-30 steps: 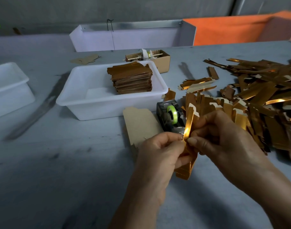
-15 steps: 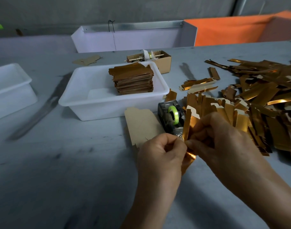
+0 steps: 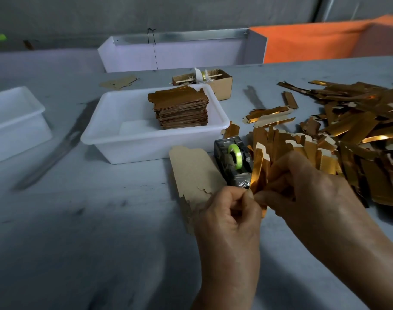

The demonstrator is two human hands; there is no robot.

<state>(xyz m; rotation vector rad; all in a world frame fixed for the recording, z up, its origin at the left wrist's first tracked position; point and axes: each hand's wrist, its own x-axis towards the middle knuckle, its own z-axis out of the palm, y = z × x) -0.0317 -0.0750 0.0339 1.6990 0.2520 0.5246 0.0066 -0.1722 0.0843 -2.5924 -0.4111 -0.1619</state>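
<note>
Fingers [image 3: 247,199] of both hands are curled and pinching a single gold foil card strip [image 3: 258,168], which stands nearly upright just above the worktop [image 3: 79,242], right in front of the tape dispenser [image 3: 233,162]. The left hand [image 3: 230,218] nips the strip's lower end between thumb and forefinger, while the right hand [image 3: 307,189] closes round it from the other side. The step in hand looks like folding or creasing the strip into shape. The next move probably calls for a firm, even squeeze along the fold with the edges kept aligned, then a short reach to the dispenser or to the stack of finished gold pieces [image 3: 181,108] in the white plastic tub [image 3: 115,139]. A flat brown card blank [image 3: 191,168] lies just left of the dispenser, and a loose heap of gold strips [image 3: 358,130] spreads over the right of the grey, scuffed surface. A second white tub [image 3: 16,113] sits at far left, with a small cardboard box [image 3: 224,86] behind the first. Beyond them stand a pale open bin [image 3: 179,54], an orange panel [image 3: 314,41] and a dull grey wall.
</note>
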